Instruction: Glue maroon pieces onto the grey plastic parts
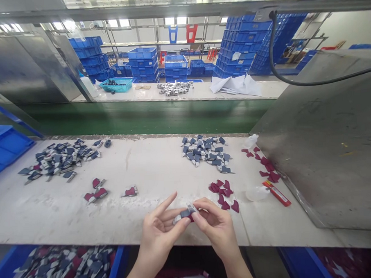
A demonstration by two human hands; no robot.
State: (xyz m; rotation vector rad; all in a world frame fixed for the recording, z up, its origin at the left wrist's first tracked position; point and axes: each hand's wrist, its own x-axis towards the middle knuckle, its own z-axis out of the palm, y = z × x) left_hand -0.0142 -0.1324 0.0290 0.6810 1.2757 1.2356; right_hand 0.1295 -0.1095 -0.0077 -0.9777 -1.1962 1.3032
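Observation:
A small grey-and-blue plastic part [184,215] with a dark red piece on its near side is held between both hands, above the table's front. My left hand [161,230] pinches its left end between thumb and fingers, the index finger raised. My right hand [214,222] grips the right end with thumb and index finger. Loose dark red pieces [224,192] lie just beyond my right hand. Farther back sits a heap of blue-and-grey parts [205,152]. Left of my hands are a red-and-grey part [130,191] and a small group of similar parts [96,191].
A larger heap of parts [61,158] covers the table's left side. At right lie a red glue-like packet [277,194], a clear plastic bottle [257,193] and more red pieces [268,169] beside a metal panel [326,145]. Blue bins [120,263] stand below the front edge.

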